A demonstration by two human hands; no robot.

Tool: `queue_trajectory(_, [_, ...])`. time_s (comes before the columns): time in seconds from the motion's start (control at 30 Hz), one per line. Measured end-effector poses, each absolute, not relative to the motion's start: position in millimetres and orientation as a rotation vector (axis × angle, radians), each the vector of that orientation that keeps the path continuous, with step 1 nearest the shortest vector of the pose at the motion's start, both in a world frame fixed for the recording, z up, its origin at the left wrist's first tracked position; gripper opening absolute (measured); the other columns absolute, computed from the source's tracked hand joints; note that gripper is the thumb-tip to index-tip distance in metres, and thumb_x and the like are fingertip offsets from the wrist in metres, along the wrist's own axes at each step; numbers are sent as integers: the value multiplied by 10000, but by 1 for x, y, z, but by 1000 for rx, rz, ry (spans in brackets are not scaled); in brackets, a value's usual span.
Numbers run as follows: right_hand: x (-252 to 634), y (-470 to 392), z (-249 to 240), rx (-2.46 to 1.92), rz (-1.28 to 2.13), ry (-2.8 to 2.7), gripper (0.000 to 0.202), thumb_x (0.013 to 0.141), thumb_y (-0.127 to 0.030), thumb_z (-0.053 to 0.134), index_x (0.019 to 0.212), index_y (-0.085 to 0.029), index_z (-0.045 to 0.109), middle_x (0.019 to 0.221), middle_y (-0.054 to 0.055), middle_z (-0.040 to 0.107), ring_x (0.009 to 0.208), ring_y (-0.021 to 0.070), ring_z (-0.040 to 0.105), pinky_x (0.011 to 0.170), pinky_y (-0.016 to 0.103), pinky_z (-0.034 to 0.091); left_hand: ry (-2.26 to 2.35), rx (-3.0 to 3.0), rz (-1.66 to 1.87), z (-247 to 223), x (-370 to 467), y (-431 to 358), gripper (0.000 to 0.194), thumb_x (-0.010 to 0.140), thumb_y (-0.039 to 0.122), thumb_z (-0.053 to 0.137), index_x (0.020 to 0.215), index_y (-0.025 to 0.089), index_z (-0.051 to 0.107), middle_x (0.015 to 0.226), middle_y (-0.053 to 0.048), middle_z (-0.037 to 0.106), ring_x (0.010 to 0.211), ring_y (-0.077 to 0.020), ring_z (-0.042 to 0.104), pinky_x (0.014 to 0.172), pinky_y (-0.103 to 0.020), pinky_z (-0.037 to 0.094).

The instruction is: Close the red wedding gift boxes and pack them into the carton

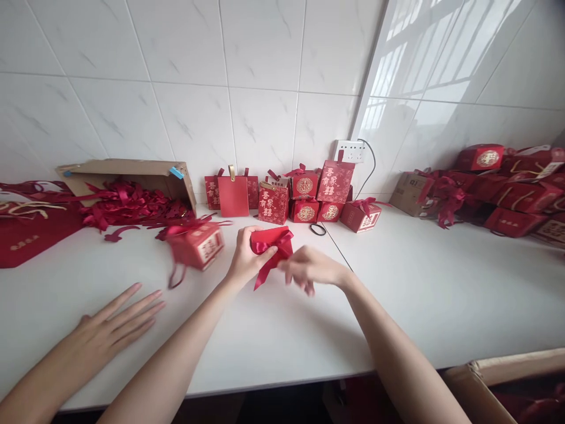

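My left hand (251, 254) grips a small red box (269, 236) from its left side, with the thumb on a red ribbon bow (274, 246) tied on it. One ribbon tail hangs down in front of the box. Just right of the box is my right hand (309, 268), blurred, its fingers bent and close to the box's right edge. Whether those fingers hold anything cannot be made out. Left of my hands, a blurred red gift box (198, 244) with a ribbon loop is tilted above the table.
Another person's hand (110, 330) lies spread at the left. A cardboard box (128, 168) of red ribbons stands behind. Red gift boxes (305, 185) line the wall; more are stacked at right (525, 188). A black loop (318, 229) lies mid-table (424, 282). An open carton (521, 359) sits front right.
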State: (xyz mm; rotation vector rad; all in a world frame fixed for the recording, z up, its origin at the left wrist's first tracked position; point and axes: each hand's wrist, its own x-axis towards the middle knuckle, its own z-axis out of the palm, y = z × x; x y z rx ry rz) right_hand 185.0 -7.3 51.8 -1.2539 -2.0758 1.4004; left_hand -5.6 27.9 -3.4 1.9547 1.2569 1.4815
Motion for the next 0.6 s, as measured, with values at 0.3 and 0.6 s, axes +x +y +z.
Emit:
queue_trajectory(0.3, [128,-17,8,-1159,1784,-1640,305,944,-355,451,730,-147,511,591,2,587,431,126,625,399,226,536,1162,1859,1382,-8,-12,33,657,682,565,661,1257,421,376,1116,-2,587,1164,-302,525,951,-529,471])
queue_trajectory(0.6, [125,-20,11,-1084,1856,-1615,317,968,-218,356,736,-125,551,519,-27,538,370,104,587,361,191,507,1216,1864,1386,-11,-12,33,666,688,549,634,1283,407,372,1218,17,554,1199,-305,500,994,-522,441])
